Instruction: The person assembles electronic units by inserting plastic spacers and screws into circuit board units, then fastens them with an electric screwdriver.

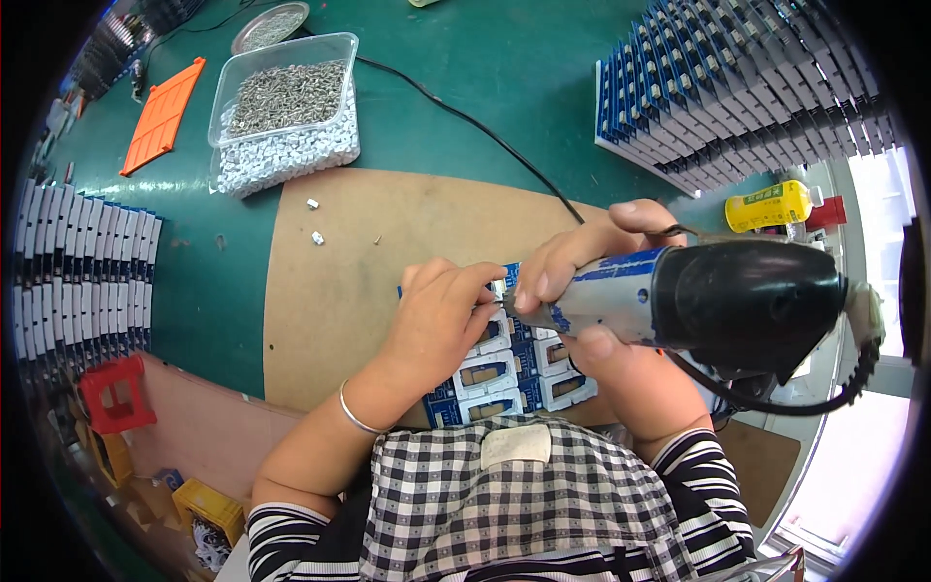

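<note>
"Which way does the power screwdriver [742, 296] lie?"

"Left to right, tip at the left. The right hand [574, 257] has its fingers closed round the barrel."

"And the left hand [432, 315]?"

"Nearer the tip, just left of it, fingers bent in close; I can't tell whether they grip anything. The blue boards [527, 378] lie beneath, on the brown sheet [325, 310]."
</note>
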The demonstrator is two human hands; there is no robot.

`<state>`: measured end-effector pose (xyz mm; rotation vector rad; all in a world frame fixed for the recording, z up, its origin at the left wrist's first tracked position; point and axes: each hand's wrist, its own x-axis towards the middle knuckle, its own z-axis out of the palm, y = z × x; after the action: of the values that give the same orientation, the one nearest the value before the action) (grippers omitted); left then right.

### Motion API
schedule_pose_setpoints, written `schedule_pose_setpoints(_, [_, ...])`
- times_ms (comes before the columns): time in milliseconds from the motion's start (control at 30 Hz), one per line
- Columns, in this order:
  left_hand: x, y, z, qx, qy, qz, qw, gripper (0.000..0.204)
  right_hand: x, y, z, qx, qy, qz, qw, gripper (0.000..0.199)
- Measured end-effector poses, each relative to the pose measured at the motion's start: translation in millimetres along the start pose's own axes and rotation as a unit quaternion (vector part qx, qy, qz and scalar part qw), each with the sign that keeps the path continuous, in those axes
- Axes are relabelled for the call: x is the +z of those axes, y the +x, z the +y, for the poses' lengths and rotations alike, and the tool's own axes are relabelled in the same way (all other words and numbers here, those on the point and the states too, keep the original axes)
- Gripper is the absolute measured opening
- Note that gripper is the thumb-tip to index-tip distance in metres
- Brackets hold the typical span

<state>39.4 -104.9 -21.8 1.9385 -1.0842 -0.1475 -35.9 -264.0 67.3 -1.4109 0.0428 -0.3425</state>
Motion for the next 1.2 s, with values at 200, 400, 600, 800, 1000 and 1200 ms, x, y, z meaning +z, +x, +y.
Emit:
schedule_pose_setpoints(200, [-0.1,0.8,-2.4,-0.013,0.000,0.002,1.000,0.034,-1.1,21.0,34.1,-0.205,-0.147,-0.130,0.959,0.063])
schedule_pose_setpoints(400, [-1.8,-0.8,-1.7,-0.002,0.002,0.020,1.000,0.032,17.1,27.2,37.9,-0.169,0.006,-0.111,0.979,0.061])
schedule_pose_setpoints(600, [-2.4,-11.1,4.1,0.015,0.021,0.047,0.999,0.036,9.1,22.6,45.4,-0.107,0.082,-0.049,0.990,0.065])
schedule_pose_setpoints(800, [-74.8,-21.6,-52.6,0.023,0.186,0.130,0.974,0.024,-18.7,-0.6,41.7,-0.130,0.166,0.091,0.973,0.068])
schedule_pose_setpoints(1000, [-105.3,-11.6,-96.5,-0.062,0.173,0.070,0.980,0.012,-21.8,-25.2,28.1,-0.187,0.150,0.123,0.963,0.070])
schedule_pose_setpoints(1200, [-95.5,2.0,-99.5,0.002,0.198,0.060,0.978,0.011,-23.7,-38.0,30.2,-0.172,0.141,0.116,0.968,0.069])
